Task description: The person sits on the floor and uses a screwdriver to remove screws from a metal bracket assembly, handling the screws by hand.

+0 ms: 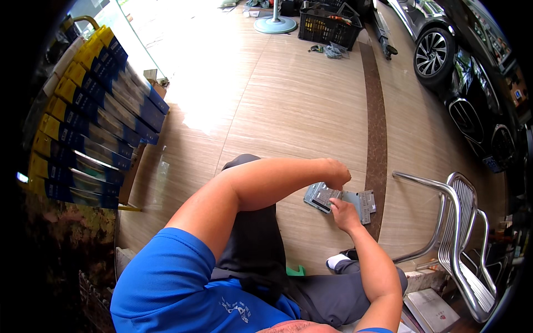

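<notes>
A grey metal electronics casing (317,195) with a label on its face is held out in front of my knees. On its right is a flat grey plate with slots (366,206); I cannot tell whether the two are joined. My right hand (345,215) is closed on the casing, its thumb pressed near the label. Above the casing's upper edge, my left hand (336,173) is bent down with its fingers curled. Whatever those fingers hold is hidden behind the hand.
A rack of blue and yellow packages (83,122) stands at left. Tubular metal chairs (455,233) and a box (430,311) are at right. Farther off are a black car (472,105), a black crate (327,30) and a round stand base (275,25). Part of a green stool (297,271) shows beneath me.
</notes>
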The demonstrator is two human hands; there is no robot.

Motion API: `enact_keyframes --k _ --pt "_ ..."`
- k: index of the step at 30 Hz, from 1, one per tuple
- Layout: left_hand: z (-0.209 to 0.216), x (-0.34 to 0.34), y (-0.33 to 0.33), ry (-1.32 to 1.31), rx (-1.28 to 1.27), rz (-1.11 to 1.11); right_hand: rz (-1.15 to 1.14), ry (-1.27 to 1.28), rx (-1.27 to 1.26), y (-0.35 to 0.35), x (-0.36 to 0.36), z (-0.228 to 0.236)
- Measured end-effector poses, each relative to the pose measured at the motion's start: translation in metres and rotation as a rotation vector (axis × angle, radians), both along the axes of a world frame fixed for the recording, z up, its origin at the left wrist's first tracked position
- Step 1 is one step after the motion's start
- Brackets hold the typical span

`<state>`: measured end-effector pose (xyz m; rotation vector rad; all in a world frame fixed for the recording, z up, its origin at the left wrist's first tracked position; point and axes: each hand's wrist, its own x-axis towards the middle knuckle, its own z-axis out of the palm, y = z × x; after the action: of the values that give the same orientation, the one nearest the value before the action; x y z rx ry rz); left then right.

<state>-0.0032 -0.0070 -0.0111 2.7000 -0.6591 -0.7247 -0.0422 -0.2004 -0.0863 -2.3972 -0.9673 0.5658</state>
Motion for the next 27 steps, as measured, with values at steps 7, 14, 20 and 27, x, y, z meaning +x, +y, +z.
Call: enact_keyframes --k 7,14,20,27 --pt "0.005 -0.001 -0.001 0.011 0.002 0.010 0.021 0.039 0.021 -0.001 0.000 -0.002" --pt "0.002 0.003 -0.001 0.061 0.049 -0.034 -0.005 0.092 0.021 0.001 0.000 0.001" --pt "-0.006 0.003 -0.001 -0.013 -0.009 0.005 -0.074 0.071 0.016 -0.004 0.002 -0.013" --pt "-0.009 0.004 -0.001 -0.003 0.016 -0.006 -0.057 0.082 0.024 -0.003 0.004 -0.009"
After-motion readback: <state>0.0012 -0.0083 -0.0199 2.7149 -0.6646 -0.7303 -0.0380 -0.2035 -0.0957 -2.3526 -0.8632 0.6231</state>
